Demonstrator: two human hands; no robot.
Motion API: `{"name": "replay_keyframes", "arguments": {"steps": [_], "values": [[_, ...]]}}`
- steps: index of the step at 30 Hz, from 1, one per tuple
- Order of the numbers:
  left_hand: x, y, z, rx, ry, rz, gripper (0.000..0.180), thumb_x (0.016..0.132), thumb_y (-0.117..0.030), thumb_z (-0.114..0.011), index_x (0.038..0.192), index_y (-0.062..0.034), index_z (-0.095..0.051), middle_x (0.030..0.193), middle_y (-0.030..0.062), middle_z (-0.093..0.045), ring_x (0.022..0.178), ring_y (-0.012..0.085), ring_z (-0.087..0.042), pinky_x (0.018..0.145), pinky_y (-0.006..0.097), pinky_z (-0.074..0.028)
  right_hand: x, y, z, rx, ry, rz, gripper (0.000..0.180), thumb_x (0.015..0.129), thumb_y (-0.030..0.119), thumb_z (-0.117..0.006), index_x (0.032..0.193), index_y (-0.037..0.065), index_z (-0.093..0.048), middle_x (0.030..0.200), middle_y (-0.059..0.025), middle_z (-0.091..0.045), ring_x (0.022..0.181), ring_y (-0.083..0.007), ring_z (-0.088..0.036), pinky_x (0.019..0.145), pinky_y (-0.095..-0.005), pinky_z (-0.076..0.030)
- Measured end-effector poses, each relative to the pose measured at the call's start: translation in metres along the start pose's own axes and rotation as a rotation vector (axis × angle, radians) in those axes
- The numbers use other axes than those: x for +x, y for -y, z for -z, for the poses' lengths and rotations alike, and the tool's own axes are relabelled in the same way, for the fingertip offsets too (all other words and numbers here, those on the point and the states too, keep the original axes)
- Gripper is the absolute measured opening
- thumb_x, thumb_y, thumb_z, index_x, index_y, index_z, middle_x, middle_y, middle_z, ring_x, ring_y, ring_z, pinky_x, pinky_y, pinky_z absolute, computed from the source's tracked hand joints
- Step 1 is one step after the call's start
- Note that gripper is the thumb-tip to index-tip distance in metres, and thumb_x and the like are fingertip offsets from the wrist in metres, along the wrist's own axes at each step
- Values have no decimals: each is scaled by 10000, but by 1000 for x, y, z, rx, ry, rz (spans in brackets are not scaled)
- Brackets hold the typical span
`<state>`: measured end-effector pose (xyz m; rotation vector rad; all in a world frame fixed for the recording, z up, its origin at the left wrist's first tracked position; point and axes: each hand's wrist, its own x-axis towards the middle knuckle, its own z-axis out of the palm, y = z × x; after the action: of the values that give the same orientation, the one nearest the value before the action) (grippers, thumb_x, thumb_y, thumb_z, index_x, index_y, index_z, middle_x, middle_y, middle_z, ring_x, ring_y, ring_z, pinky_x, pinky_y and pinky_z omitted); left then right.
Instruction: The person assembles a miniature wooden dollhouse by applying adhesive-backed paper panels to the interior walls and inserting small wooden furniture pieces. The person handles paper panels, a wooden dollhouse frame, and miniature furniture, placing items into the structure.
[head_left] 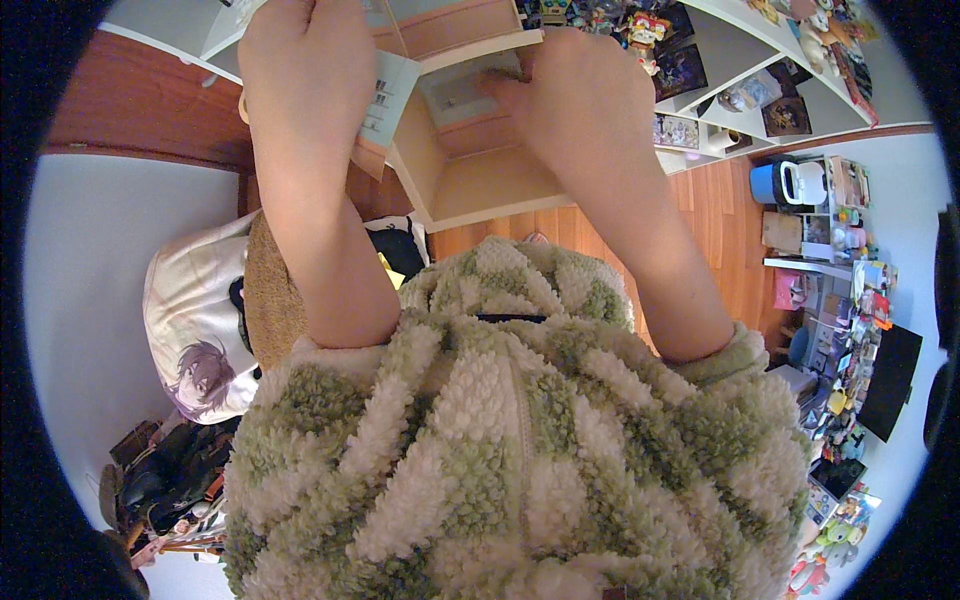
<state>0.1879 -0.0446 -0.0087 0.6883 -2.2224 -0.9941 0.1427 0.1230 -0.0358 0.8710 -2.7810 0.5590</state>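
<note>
In front of me, at the top of the view, is an open light-wood box [480, 195] with a divider and pale printed panels on its inner walls. My right hand [590, 105] is closed at the box's right side, its thumb inside and its other fingers mostly hidden. At the upper left, my left hand [305, 70] is curled, fingertips out of sight beyond the top edge, so what it grips is hidden. Beside that wrist, a pale blue printed panel [390, 95] with a brownish lower end stands slanted along the box's left side.
White shelves [715, 75] with figurines and pictures rise at the upper right. On the left are a brown cushion-like thing [270, 290] and a white cloth [195, 300] with a printed figure. A cluttered desk with a dark monitor [890, 385] stands at right, beyond the wooden floor [715, 225].
</note>
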Motion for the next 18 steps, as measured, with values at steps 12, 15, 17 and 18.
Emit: {"name": "replay_keyframes", "arguments": {"steps": [12,15,17,18], "values": [[6,6,-1,-12,-39,-44,380,841,-274,-541,981,69,-621,824,142,-653,731,177,-569,696,302,-445,6,-14,-5,99,59,-14,354,729,375,-707,718,24,-665,680,-177,-645,655,-324,-655,587,-401,-522],[7,7,0,-43,-54,-69,379,842,-276,-540,983,66,-623,829,136,-655,735,177,-574,696,304,-448,3,-30,-15,202,-67,55,362,753,355,-706,731,8,-608,636,-152,-619,583,-311,-619,543,-381,-486],[8,7,1,-43,-30,-58,374,844,-271,-535,982,65,-624,829,129,-656,737,176,-574,694,306,-449,3,-35,-27,515,-70,57,344,778,322,-697,742,2,-575,612,-135,-599,549,-286,-592,525,-371,-464],[8,7,1,-85,-9,-49,369,845,-268,-533,980,63,-625,830,128,-656,739,176,-574,695,305,-448,3,-38,-32,662,-45,-1,336,790,305,-692,747,-1,-559,601,-127,-589,532,-274,-579,516,-366,-453]]}}
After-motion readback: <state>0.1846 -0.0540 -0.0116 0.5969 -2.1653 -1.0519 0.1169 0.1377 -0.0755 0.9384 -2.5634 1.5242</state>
